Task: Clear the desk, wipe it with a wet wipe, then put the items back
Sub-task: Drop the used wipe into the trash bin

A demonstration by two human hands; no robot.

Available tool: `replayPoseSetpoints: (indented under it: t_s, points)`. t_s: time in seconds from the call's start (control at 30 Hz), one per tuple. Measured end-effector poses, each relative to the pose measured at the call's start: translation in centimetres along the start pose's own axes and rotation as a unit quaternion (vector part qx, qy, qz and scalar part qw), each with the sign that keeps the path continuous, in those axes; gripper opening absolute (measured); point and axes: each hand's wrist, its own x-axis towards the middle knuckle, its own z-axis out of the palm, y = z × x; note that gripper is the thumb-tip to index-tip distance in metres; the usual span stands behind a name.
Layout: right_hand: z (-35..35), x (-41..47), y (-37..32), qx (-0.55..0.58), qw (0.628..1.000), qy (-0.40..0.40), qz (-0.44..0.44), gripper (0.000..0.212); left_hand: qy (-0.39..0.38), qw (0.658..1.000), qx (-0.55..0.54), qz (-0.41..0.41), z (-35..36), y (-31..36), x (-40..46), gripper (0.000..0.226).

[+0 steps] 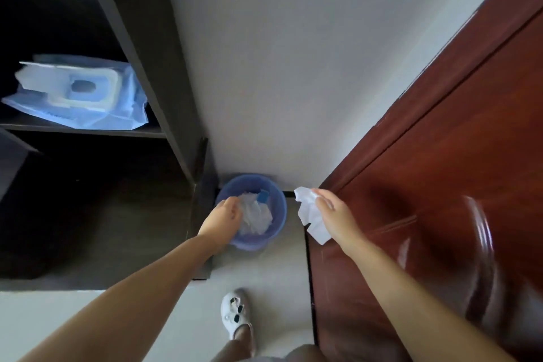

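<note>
Right hand (329, 209) pinches a crumpled wipe (311, 214) beside the bin (276, 232); left hand (224, 214), seemingly loosely curled, hangs over it.

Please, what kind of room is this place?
Probably a home bedroom or study corner: a dark shelf unit holding a wet-wipe pack, a small blue wastebasket against the wall, and a reddish wooden door.

No legible text, label, brand or number in view. The blue wet-wipe pack (79, 91) on the dark shelf (88, 131) carries print along its lower edge — too blurred to read.
</note>
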Motion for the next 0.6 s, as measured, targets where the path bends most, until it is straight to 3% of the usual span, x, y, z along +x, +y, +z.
replayPoseSetpoints:
  t_s: [0.13, 0.27, 0.37, 0.47, 0.6]
  points:
    - [2.9, 6.7, 4.6, 0.011, 0.997, -0.021, 0.068, 0.026, -0.034, 0.997, 0.012, -0.071, 4.2, -3.6, 3.6, 0.031]
    - [8.1, 14.9, 10.7, -0.011, 0.993, -0.057, 0.098, 0.027, -0.06, 0.994, 0.059, -0.072, 10.3, -9.3, 8.5, 0.034]
    - [13.2, 21.3, 15.5, -0.029, 0.994, -0.092, 0.056, 0.027, -0.021, 0.992, 0.11, -0.057, 15.7, -14.8, 12.4, 0.035]
    - [18.4, 25.9, 20.7, -0.093, 0.985, -0.145, -0.002, 0.033, -0.041, 0.975, 0.217, -0.028, 20.0, -20.3, 14.2, 0.028]
    - [24.0, 28.6, 25.8, -0.213, 0.942, -0.233, -0.112, 0.04, -0.058, 0.95, 0.308, -0.01, 22.6, -24.8, 15.4, 0.046]
